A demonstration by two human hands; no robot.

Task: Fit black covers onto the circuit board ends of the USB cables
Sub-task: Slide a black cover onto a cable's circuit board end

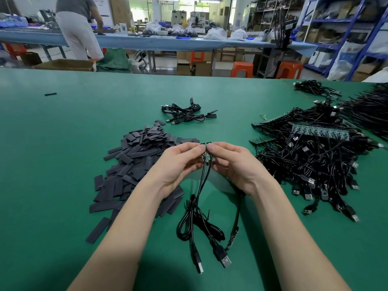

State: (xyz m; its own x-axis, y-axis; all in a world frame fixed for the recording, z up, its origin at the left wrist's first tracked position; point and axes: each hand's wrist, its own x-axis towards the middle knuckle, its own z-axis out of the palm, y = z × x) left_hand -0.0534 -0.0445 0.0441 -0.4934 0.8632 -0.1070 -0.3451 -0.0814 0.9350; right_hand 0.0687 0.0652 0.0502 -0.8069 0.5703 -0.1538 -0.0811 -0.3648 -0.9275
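Above the green table [63, 143], my left hand [180, 162] and my right hand [228, 162] meet and pinch two joined small circuit boards [206, 156] between their fingertips, one board in each hand. Two black USB cables [201, 225] hang down from the boards, their plugs lying near the front edge. A third cable with a bare board end [233, 238] trails under my right wrist. A heap of flat black covers [136, 156] lies to the left of my hands. Most of each board is hidden by my fingers.
A big tangle of USB cables with board strips [315, 156] fills the right side. A small bundle of cables with covers fitted [186, 114] lies beyond my hands. One stray cover [50, 94] sits far left. A person stands at a blue bench [147, 42] behind.
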